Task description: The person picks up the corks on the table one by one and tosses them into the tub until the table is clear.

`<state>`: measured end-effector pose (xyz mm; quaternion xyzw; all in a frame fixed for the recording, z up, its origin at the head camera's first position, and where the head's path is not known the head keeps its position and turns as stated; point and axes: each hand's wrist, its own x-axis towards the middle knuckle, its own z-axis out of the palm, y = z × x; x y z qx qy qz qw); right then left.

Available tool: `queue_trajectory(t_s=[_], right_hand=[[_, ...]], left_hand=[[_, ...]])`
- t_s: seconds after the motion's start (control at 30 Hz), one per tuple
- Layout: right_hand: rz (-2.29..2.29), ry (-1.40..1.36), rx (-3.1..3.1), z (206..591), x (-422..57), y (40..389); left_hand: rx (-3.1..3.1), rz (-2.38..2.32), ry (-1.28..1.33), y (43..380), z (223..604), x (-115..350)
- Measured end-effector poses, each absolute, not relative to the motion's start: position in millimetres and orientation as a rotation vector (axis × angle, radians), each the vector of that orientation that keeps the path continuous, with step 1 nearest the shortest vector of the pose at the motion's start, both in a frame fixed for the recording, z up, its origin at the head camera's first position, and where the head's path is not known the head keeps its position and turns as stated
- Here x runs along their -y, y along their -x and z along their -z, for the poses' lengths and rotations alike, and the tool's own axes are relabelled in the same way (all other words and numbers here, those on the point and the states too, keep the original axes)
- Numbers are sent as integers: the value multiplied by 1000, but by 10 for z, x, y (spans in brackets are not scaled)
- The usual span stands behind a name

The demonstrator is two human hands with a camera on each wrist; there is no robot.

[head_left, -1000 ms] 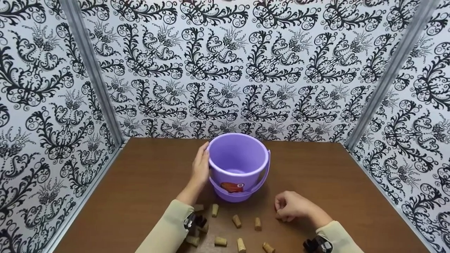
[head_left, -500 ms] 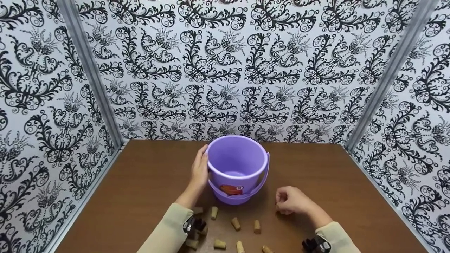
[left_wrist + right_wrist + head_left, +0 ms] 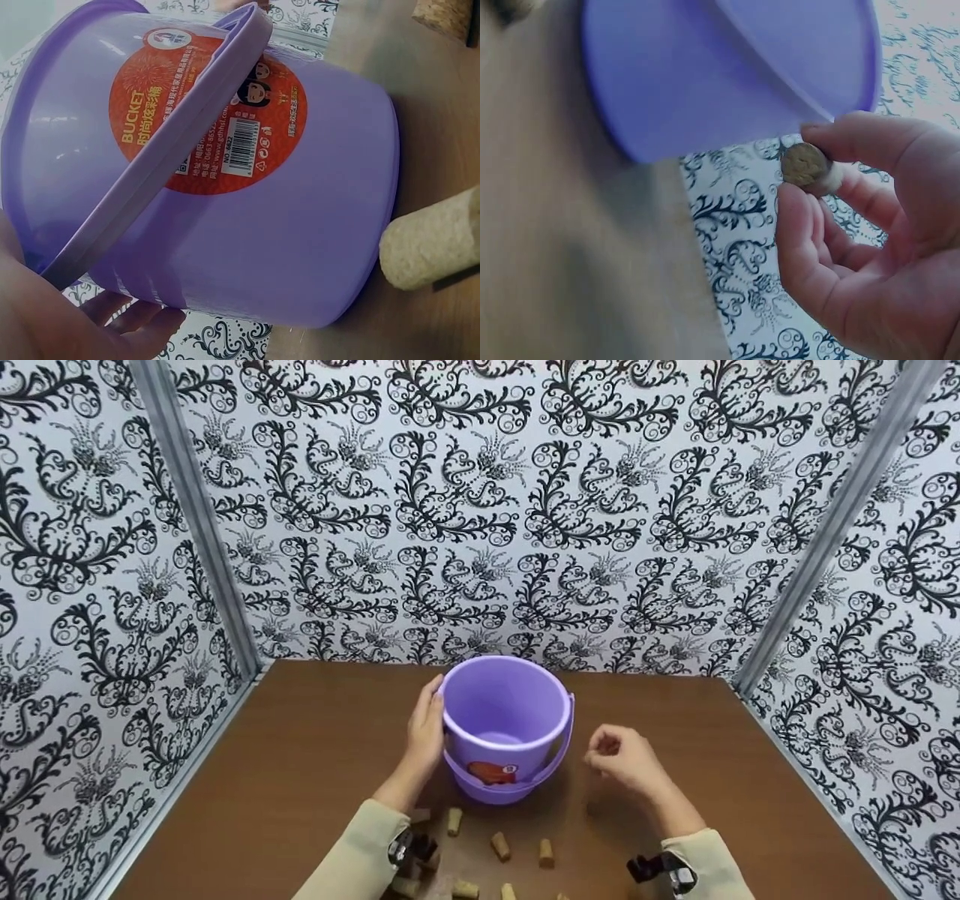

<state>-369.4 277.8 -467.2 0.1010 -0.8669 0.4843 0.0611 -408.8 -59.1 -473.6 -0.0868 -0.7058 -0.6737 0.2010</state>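
Note:
A purple bucket [image 3: 501, 765] with a red label stands upright at mid-table, its handle hanging down the front. My left hand [image 3: 426, 727] holds the bucket's left side close to the rim; in the left wrist view its fingers [image 3: 154, 330] reach round the far side. My right hand [image 3: 628, 757] is raised to the right of the bucket, apart from it. Between thumb and fingertips it pinches a cork [image 3: 805, 165], which shows end-on in the right wrist view and is mostly hidden by the hand in the head view. Nothing shows inside the bucket.
Several corks lie on the brown table [image 3: 337, 720] in front of the bucket, among them one cork [image 3: 454, 822] close to its base and another cork [image 3: 546, 853] farther right. Patterned panels [image 3: 480, 510] enclose the table at the back and sides.
My right hand has lifted a cork off the table, rising up and away from me beside the bucket. The left hand keeps its place on the bucket. The head view has tilted slightly.

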Motion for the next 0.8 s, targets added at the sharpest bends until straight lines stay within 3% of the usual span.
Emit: queue_trajectory(t_s=[0.3, 0.8], right_hand=[[-1525, -104, 2494, 4493, -2806, 3681], [-1651, -3, 2216, 4120, -2795, 3598]], left_hand=[[1997, 1878, 238, 4083, 4736, 599], [2007, 1852, 219, 4076, 4721, 584]])
